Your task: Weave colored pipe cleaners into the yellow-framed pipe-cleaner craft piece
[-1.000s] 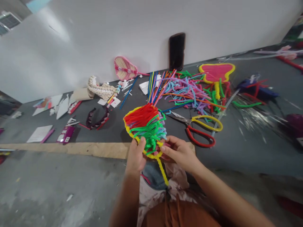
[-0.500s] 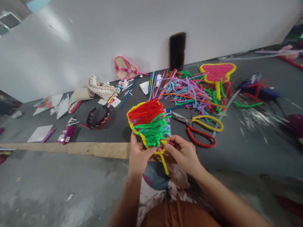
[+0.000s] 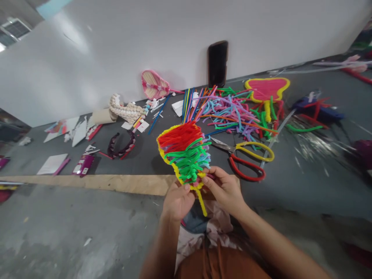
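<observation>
Above the near table edge I hold up a pipe-cleaner fan (image 3: pixel 188 155), with a yellow outline, red strands on top, green and light blue ones below, and a yellow stem hanging down. My left hand (image 3: pixel 178 199) is closed on its lower left rim, close to the stem. On the lower right, my right hand (image 3: pixel 225 190) pinches the edge, with the fingertips partly behind it. Just right of the fan lie scissors (image 3: pixel 244 155) with one yellow and one red handle. Behind it spreads a pile of loose pipe cleaners (image 3: pixel 229 110) in many colours.
A phone (image 3: pixel 217 64) leans on the white board at the back. A pink fan (image 3: pixel 155 84), a yellow-edged pink fan (image 3: pixel 267 89), a dark curved band (image 3: pixel 120 145), a purple packet (image 3: pixel 83 164) and silver tinsel (image 3: pixel 312 145) lie on the grey table.
My left hand has slid down the fan's left rim towards the stem. My right hand and the fan have stayed almost in place.
</observation>
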A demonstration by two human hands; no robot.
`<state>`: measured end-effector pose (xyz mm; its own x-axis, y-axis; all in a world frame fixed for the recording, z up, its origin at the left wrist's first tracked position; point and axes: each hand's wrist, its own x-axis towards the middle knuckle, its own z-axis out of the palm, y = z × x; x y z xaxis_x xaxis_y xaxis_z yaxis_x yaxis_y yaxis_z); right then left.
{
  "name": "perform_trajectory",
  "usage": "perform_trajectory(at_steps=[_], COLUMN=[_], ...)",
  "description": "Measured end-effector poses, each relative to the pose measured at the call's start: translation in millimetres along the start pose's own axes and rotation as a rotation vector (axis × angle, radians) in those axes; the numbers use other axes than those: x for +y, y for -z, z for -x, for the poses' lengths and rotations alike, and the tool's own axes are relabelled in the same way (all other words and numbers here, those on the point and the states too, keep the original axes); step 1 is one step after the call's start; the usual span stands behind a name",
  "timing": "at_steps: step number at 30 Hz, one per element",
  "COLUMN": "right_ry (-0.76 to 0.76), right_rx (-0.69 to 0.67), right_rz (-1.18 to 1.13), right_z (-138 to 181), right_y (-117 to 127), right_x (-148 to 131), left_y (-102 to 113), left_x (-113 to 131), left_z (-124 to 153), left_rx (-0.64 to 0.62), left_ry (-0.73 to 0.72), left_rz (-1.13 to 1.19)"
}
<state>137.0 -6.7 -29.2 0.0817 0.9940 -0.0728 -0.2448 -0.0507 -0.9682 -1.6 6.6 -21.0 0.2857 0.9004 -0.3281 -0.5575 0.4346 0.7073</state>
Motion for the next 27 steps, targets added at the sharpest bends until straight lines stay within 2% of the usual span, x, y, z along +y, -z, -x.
perform_trajectory(at_steps=[3,7,12,14,19,24,27], right_ry=[0.012,0.015,0.049,0.048,-0.025,-0.097,-0.125], right_rx=[0.009,0.018,0.029,0.027,0.011,0.017,0.02], right_rz=[0.05,0.111,0.206,0.183,-0.039,-0.178,-0.143], right_z=[0.2,-0.5,0.5,0.5,-0.1,-1.7,-3.0], right_y=[1.9,2.8,3.8,3.8,4.6,8.6,9.5], right_x=[0.1,2.7,7.3,7.8,13.3,24.6,27.3], left_y=[-5.2,-4.4,1.7,-1.0,-20.8,-38.2,-43.0], left_x=[0.2,-5.4,-10.3,-8.8,-3.6,-3.4,-4.1], left_z=[-0.7,-1.7,-0.7,-0.1,1.2,0.0,-0.4], left_rx=[0.04,0.211,0.328,0.337,0.327,0.328,0.282], left_ry=[-0.023,-0.134,-0.238,-0.273,-0.365,-0.586,-0.666], left_rz=[-0.074,-0.182,-0.482,-0.558,-0.676,-0.996,-0.841])
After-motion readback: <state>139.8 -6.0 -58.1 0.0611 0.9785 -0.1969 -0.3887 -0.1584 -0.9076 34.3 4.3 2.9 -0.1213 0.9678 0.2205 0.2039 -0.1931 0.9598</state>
